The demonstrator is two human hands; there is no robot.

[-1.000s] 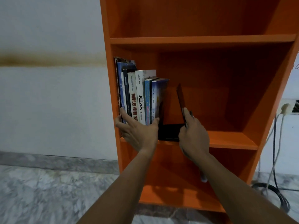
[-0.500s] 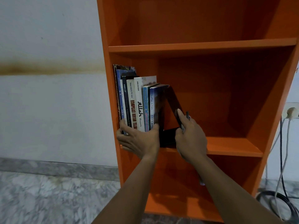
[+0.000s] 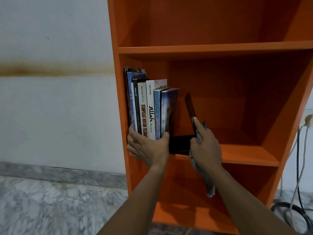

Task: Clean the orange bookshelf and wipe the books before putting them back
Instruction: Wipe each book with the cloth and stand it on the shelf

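Faces the orange bookshelf (image 3: pixel 211 48), looking down at its middle shelf (image 3: pixel 245 155).

Clasps the foot of the row of books (image 3: pixel 150 107) with the left hand (image 3: pixel 149 150). Fingers curled round the left side of the row, close against the left wall of the case; thumb pressed to the cover of the rightmost, blue book. Spans all the spines at their lower ends, with the back of the hand toward the camera. Books upright and packed together at the left end of the middle shelf, tallest at the left, the rightmost cover bowed a little outward near its top.

Grips a dark bookend (image 3: pixel 190 107) with the right hand (image 3: pixel 205 148), just right of the books. Forefinger laid straight up along the upright plate, the other fingers curled about its lower part. Plate tilted, top leaning left toward the books yet apart from them; flat foot lying on the board between the two hands. Cannot tell whether the foot reaches under the last book. Holds in the same fist a grey cloth (image 3: pixel 210 189), hanging down in front of the lower compartment.

Left of the case, a pale wall (image 3: pixel 50 107) with a brownish stained band, and a marbled floor (image 3: pixel 50 209) below. At the far right edge, a wall socket (image 3: pixel 309 120) with cables (image 3: pixel 299 167) trailing down.
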